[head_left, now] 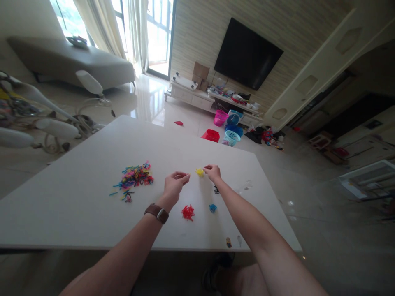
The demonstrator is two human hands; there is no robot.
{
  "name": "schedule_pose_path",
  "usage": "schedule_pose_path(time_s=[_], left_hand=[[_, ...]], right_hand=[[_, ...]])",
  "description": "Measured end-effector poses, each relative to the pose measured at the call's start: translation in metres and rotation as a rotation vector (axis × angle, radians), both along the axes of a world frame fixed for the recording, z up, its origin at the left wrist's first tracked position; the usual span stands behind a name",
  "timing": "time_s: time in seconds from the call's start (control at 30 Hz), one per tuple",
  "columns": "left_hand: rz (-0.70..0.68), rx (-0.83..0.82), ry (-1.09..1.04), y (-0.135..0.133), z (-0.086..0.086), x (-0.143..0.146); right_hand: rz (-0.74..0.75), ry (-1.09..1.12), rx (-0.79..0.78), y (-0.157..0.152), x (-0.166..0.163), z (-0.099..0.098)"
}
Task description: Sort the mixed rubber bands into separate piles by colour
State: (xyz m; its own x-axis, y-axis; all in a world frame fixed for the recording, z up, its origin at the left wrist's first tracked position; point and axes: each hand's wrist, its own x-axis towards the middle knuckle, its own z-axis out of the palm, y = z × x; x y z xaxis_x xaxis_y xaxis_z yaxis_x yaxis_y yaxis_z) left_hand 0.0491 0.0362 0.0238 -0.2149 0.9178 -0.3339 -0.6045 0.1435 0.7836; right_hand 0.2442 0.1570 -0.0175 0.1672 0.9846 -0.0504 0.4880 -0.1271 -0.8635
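Yellow bands (199,172) on the desk (92,164) between the left grip (173,185) and right grip (212,173), both pinched together, contents unclear, should be light, soft and springy, best nipped at an outer loop.

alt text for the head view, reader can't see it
A person's right hand is at a yellow pile of small bands on a white table, the left hand just left of it. A larger multicoloured pile lies farther left; a red pile and a blue pile sit nearer the viewer.
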Motion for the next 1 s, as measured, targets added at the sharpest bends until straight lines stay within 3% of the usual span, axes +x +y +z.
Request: schedule_pose_path(time_s=[0.1, 0.23, 0.3, 0.43, 0.53, 0.83, 1.0], left_hand=[[0.007, -0.006, 0.000, 0.001, 0.000, -0.004], [0.010, -0.019, -0.006, 0.002, 0.000, -0.008], [0.006, -0.014, -0.004, 0.001, 0.001, -0.008], [0.004, -0.008, 0.015, -0.001, -0.002, -0.007], [-0.015, -0.012, 0.059, -0.004, -0.007, -0.009], [-0.021, -0.052, 0.193, -0.013, -0.035, -0.021], [0.006, -0.057, 0.236, 0.017, -0.043, 0.004]], right_hand=[[-0.060, 0.107, 0.023, -0.012, -0.004, 0.009], [-0.170, 0.291, 0.088, -0.066, 0.006, 0.030], [-0.292, 0.601, 0.128, -0.101, 0.016, 0.039], [-0.563, 0.839, 0.115, -0.149, 0.029, 0.046], [-0.701, 0.926, 0.074, -0.158, 0.026, 0.047], [-0.605, 1.141, 0.046, -0.157, 0.007, 0.066], [-0.594, 1.166, 0.082, -0.158, 0.017, 0.078]])
